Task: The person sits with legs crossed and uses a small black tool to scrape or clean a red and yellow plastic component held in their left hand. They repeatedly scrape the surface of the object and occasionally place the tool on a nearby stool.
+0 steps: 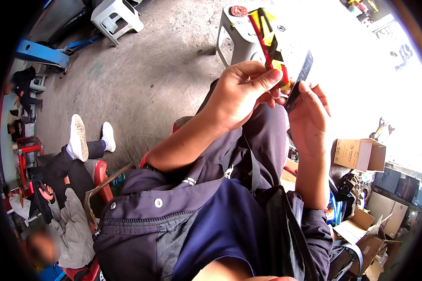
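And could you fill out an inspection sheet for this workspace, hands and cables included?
Surface: grey concrete floor; pale plastic stool bearing a red round item.
Job's things: long red, yellow and black strip; dark, narrow, flat strip.
Clutter: open brown cardboard box among mixed items at right.
Hands: left hand grips the multicoloured strip, right hand the dark one.
Cables: nothing seen clearly.
Surroundings: seated person in a grey top at left; blue metal beam at upper left; glare at right.
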{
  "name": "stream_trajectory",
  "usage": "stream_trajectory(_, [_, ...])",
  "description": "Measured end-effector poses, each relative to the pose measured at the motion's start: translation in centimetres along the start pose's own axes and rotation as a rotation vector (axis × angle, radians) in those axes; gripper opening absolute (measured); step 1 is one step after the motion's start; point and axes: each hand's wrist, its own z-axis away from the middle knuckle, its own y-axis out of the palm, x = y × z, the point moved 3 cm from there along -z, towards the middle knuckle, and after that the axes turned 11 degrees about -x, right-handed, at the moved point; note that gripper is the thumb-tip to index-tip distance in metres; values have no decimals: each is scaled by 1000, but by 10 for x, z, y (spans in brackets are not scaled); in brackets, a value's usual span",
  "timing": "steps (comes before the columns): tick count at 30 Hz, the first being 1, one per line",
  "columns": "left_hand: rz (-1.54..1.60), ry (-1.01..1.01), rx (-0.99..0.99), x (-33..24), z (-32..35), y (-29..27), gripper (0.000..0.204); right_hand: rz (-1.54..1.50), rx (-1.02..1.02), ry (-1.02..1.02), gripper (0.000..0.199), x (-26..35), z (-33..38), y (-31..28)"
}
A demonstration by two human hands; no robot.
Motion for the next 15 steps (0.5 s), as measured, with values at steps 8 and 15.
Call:
stream_trajectory(8, [35, 32, -11, -5, -1, -2, 14, 98, -100, -76, 7, -3, 4, -4])
stream_trajectory(15, [128, -7, -22, -2, 0, -2, 12, 120, -86, -84, 8, -9, 4, -6])
